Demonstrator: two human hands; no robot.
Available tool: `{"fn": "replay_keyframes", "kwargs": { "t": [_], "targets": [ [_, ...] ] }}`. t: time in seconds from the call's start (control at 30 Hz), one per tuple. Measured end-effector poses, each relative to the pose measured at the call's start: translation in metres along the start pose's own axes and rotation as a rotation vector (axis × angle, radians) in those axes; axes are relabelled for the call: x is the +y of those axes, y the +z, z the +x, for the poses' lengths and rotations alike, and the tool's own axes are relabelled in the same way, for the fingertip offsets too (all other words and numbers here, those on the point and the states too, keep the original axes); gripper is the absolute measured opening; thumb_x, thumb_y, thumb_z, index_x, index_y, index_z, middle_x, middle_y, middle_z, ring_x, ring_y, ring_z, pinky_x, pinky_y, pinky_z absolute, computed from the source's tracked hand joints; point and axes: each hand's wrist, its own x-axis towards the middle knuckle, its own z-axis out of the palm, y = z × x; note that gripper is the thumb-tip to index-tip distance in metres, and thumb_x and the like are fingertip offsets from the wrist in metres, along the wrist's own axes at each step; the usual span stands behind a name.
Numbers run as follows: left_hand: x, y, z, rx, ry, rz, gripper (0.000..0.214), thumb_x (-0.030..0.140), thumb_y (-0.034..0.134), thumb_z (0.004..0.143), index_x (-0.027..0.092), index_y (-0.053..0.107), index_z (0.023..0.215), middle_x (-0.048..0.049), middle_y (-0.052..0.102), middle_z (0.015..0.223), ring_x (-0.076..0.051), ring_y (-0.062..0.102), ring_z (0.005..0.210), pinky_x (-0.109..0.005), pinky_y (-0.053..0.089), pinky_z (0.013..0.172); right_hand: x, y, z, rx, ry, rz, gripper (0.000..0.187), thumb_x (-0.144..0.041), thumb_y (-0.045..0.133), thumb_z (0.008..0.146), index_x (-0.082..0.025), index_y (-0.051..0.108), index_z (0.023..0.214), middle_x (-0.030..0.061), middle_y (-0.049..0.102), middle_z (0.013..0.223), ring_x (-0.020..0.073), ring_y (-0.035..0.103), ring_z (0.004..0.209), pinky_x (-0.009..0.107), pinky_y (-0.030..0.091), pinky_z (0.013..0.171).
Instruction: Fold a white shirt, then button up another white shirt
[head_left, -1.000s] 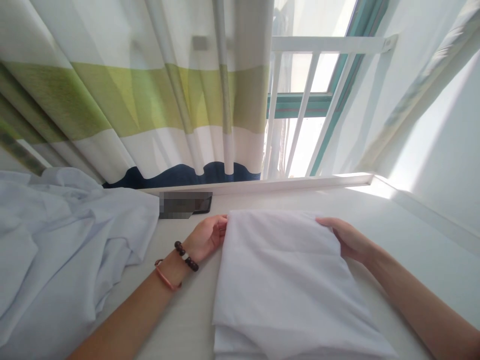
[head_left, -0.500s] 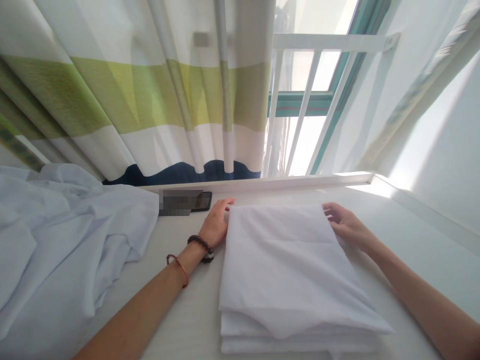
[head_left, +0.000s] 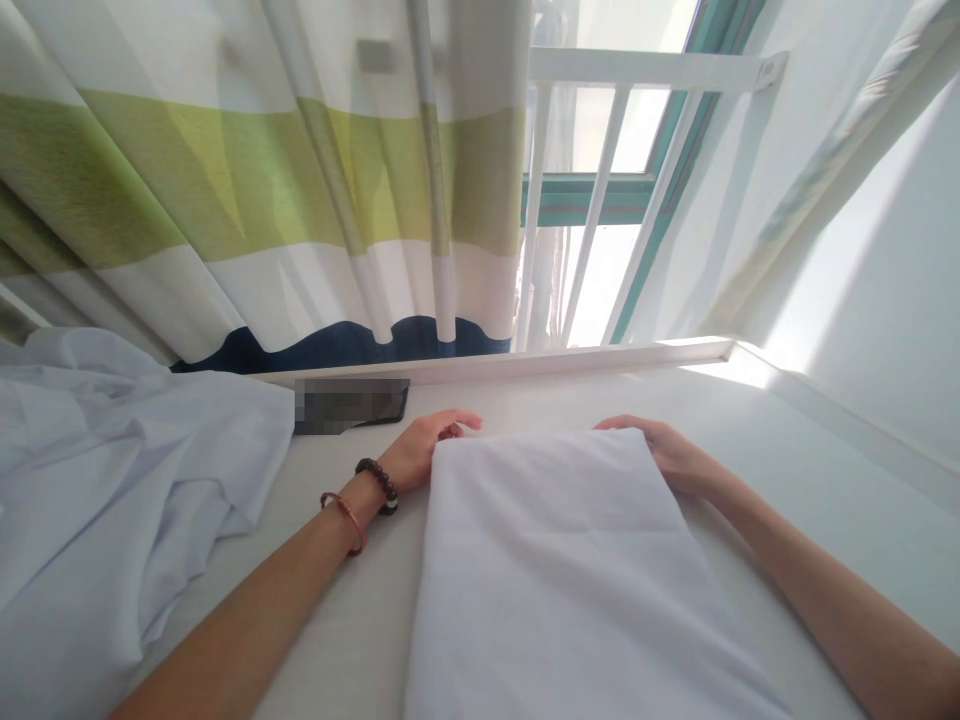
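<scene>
A folded white cloth (head_left: 562, 560) lies in front of me, and its near end runs out of view at the bottom. My left hand (head_left: 427, 445) is at its far left corner, with the index finger reaching along the far edge and the other fingers curled in. At the far right corner, my right hand (head_left: 660, 450) closes on the cloth, its fingers bent behind the far edge and partly hidden. A dark beaded bracelet (head_left: 379, 480) and a copper-coloured bangle (head_left: 346, 520) circle my left wrist.
A heap of crumpled white cloth (head_left: 112, 500) lies on the left. A dark phone (head_left: 394, 405), partly blurred out, rests by the raised edge (head_left: 465, 368) of the white surface (head_left: 345, 620). Beyond are a striped curtain (head_left: 262, 190) and a white railing (head_left: 652, 68) before a window.
The folded cloth has come nearer to me, and its layered near end has left the view. My hands have shifted with it, the fingers now wrapping further behind the far edge.
</scene>
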Motion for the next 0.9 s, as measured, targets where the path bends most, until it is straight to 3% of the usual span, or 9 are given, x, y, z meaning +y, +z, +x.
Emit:
{"fn": "replay_keyframes", "kwargs": {
  "t": [0.07, 0.17, 0.3, 0.43, 0.5, 0.63, 0.73, 0.83, 0.9],
  "targets": [
    [0.001, -0.001, 0.0, -0.028, 0.049, 0.097, 0.025, 0.028, 0.056, 0.08, 0.018, 0.069, 0.099, -0.004, 0.069, 0.089, -0.019, 0.062, 0.08, -0.028, 0.047, 0.077, 0.002, -0.002, 0.001, -0.039, -0.046, -0.077, 0.01, -0.026, 0.065, 0.073, -0.019, 0.066, 0.08, 0.0035, 0.066, 0.083, 0.0211, 0.062, 0.078, 0.028, 0.049, 0.069],
    [0.002, 0.001, 0.001, -0.029, 0.116, 0.162, 0.026, 0.025, 0.054, 0.082, 0.022, 0.072, 0.1, -0.004, 0.071, 0.101, -0.021, 0.061, 0.093, -0.03, 0.044, 0.088, 0.004, -0.002, 0.002, 0.007, -0.11, -0.153, 0.016, -0.027, 0.057, 0.079, -0.018, 0.067, 0.07, 0.0053, 0.064, 0.088, 0.0195, 0.061, 0.075, 0.028, 0.049, 0.068],
    [0.002, 0.002, 0.001, -0.025, 0.207, 0.193, 0.036, 0.029, 0.054, 0.085, 0.026, 0.067, 0.119, -0.0036, 0.07, 0.11, -0.021, 0.06, 0.095, -0.033, 0.044, 0.093, 0.006, 0.001, 0.001, 0.103, -0.134, -0.155, 0.023, -0.031, 0.058, 0.08, -0.021, 0.073, 0.095, 0.0091, 0.063, 0.113, 0.0254, 0.06, 0.099, 0.034, 0.05, 0.084],
    [0.001, -0.001, -0.005, 0.044, 0.154, 0.094, 0.043, 0.035, 0.058, 0.084, 0.024, 0.061, 0.126, -0.0064, 0.066, 0.12, -0.023, 0.06, 0.106, -0.035, 0.045, 0.098, 0.009, 0.006, -0.001, 0.225, -0.19, -0.095, 0.049, -0.035, 0.061, 0.081, -0.026, 0.057, 0.128, 0.0098, 0.052, 0.134, 0.024, 0.058, 0.108, 0.034, 0.05, 0.086],
    [0.001, -0.003, -0.008, 0.033, 0.193, 0.072, 0.042, 0.035, 0.058, 0.085, 0.023, 0.062, 0.125, -0.0072, 0.064, 0.125, -0.023, 0.06, 0.109, -0.036, 0.046, 0.098, 0.011, 0.007, -0.003, 0.275, -0.257, -0.15, 0.05, -0.034, 0.061, 0.082, -0.029, 0.054, 0.131, 0.0091, 0.047, 0.14, 0.0243, 0.057, 0.111, 0.037, 0.05, 0.088],
    [0.003, -0.006, -0.008, -0.023, 0.39, 0.242, 0.028, 0.029, 0.055, 0.089, 0.028, 0.07, 0.112, -0.0043, 0.065, 0.124, -0.023, 0.059, 0.112, -0.04, 0.043, 0.102, 0.016, 0.003, -0.001, 0.328, -0.356, -0.344, 0.025, -0.03, 0.055, 0.087, -0.03, 0.071, 0.105, 0.0059, 0.063, 0.124, 0.0255, 0.058, 0.11, 0.044, 0.047, 0.094],
    [0.003, -0.008, -0.005, -0.046, 0.422, 0.355, 0.027, 0.028, 0.05, 0.092, 0.03, 0.07, 0.111, -0.0023, 0.065, 0.124, -0.023, 0.053, 0.122, -0.043, 0.038, 0.107, 0.021, 0.0, 0.002, 0.34, -0.373, -0.47, 0.029, -0.026, 0.048, 0.089, -0.031, 0.072, 0.105, 0.0037, 0.073, 0.105, 0.0254, 0.061, 0.106, 0.047, 0.046, 0.096],
    [0.002, -0.011, -0.005, -0.054, 0.443, 0.393, 0.03, 0.027, 0.048, 0.094, 0.03, 0.067, 0.117, -0.0023, 0.062, 0.128, -0.023, 0.052, 0.124, -0.043, 0.038, 0.108, 0.02, 0.001, 0.003, 0.342, -0.37, -0.548, 0.032, -0.023, 0.046, 0.09, -0.03, 0.071, 0.108, 0.0023, 0.072, 0.109, 0.0252, 0.061, 0.107, 0.047, 0.047, 0.095],
    [0.001, -0.012, -0.007, -0.022, 0.461, 0.413, 0.033, 0.025, 0.049, 0.093, 0.028, 0.063, 0.123, -0.0041, 0.061, 0.129, -0.022, 0.055, 0.121, -0.041, 0.04, 0.107, 0.016, 0.002, 0.0, 0.351, -0.389, -0.59, 0.034, -0.022, 0.045, 0.091, -0.031, 0.068, 0.115, 0.0022, 0.065, 0.123, 0.0249, 0.058, 0.112, 0.046, 0.047, 0.096]
  ]
}}
